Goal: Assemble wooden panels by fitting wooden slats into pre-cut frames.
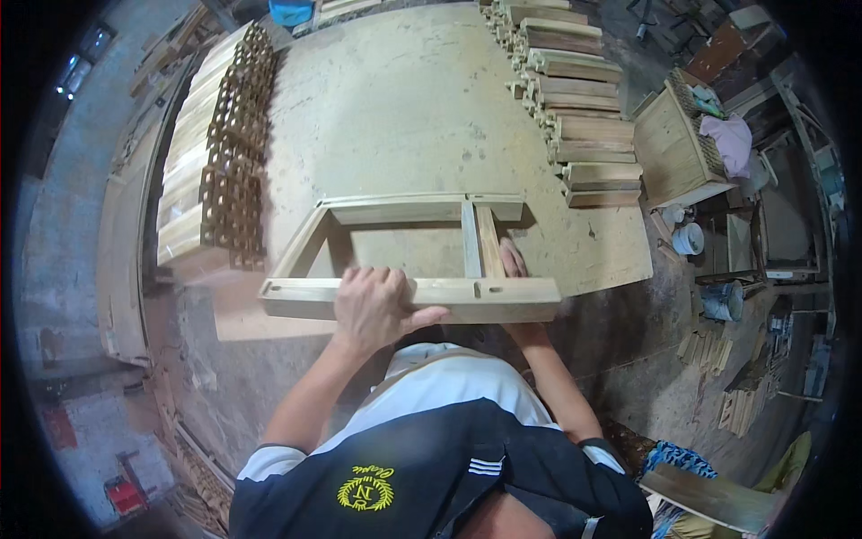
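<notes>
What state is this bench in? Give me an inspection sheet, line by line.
Surface: large pale bench, dusty, its near edge by the person.
Job's things: open wooden frame flat on the bench, with a cross slat and slots in its near rail.
Clutter: lattice panels stacked at left; cut wood pieces stacked at right.
Hands: left hand grips the near rail from above; right hand rests at the slat, mostly hidden.
Cables: nothing seen.
Surroundings: wooden crate with cloth, buckets, wood offcuts on a dusty floor.
</notes>
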A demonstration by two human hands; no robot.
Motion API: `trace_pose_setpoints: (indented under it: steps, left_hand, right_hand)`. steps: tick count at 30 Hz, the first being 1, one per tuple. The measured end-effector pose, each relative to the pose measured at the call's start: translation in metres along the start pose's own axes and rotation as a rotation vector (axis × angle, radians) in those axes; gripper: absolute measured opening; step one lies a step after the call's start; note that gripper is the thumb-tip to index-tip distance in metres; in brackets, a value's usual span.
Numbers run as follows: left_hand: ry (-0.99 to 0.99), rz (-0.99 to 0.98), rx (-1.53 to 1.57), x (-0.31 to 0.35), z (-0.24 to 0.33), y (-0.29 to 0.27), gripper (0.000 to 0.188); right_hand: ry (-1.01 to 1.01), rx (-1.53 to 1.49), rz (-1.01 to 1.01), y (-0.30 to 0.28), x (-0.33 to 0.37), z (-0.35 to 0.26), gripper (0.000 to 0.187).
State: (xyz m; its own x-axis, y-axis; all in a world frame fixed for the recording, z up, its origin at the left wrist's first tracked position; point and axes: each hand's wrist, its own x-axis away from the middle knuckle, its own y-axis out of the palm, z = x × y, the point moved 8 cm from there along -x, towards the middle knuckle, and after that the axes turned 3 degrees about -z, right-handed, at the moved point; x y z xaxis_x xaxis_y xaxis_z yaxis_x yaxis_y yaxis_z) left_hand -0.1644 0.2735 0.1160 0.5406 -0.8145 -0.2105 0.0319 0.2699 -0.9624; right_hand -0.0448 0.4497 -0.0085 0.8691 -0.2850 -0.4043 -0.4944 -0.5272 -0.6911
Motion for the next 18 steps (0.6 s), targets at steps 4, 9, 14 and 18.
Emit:
trace_pose_setpoints:
  steps: [4, 9, 14, 18]
  left_hand:
    - [0.046, 0.040, 0.000, -0.034, -0.079, 0.063, 0.073]
    - [-0.188, -0.005, 0.079, -0.081, -0.344, 0.037, 0.047]
    - [-0.455, 0.000, -0.348, 0.024, -0.888, -0.095, 0.050]
    - [-0.521, 0.081, -0.302, 0.019, -0.939, -0.144, 0.038]
  right_hand:
    - [0.367, 0.046, 0.006, 0.015, 0.029, 0.045, 0.079]
    - [0.454, 0.168, 0.130, 0.064, -0.039, -0.026, 0.060]
    - [0.517, 0.028, 0.072, 0.261, -0.170, -0.202, 0.056]
    - [0.719, -0.018, 0.037, 0.301, -0.125, -0.269, 0.050]
